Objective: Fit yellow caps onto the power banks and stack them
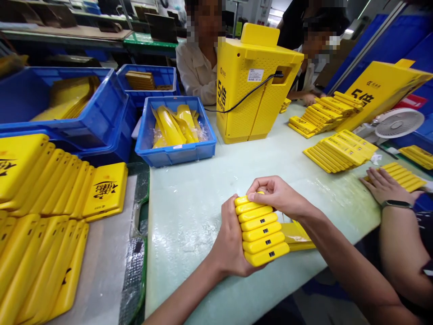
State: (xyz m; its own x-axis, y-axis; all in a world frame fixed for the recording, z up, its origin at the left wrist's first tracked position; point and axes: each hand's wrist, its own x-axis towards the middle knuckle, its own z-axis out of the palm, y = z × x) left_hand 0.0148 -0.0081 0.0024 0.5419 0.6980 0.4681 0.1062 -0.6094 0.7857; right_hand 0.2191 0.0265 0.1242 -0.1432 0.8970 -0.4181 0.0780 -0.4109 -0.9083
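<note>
Lower centre: stack of yellow power banks (260,231) is clamped between left hand (232,246) and right hand (278,197), judged rigid, slick, best squeezed endwise.

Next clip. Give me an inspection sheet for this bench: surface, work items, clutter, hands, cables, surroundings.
Surface: pale green bench top, bare patch in front of the person.
Job's things: row of yellow power banks, stood on edge and pressed together between both hands.
Clutter: more power-bank rows to the right; blue bin of film-wrapped yellow pieces.
Hands: left hand cups the row's left side and near end; right hand grips its far end from above.
Cables: black cable plugged into the yellow cabinet.
Surroundings: co-worker's hand on another row at right; person in a pale shirt opposite; white fan.
</note>
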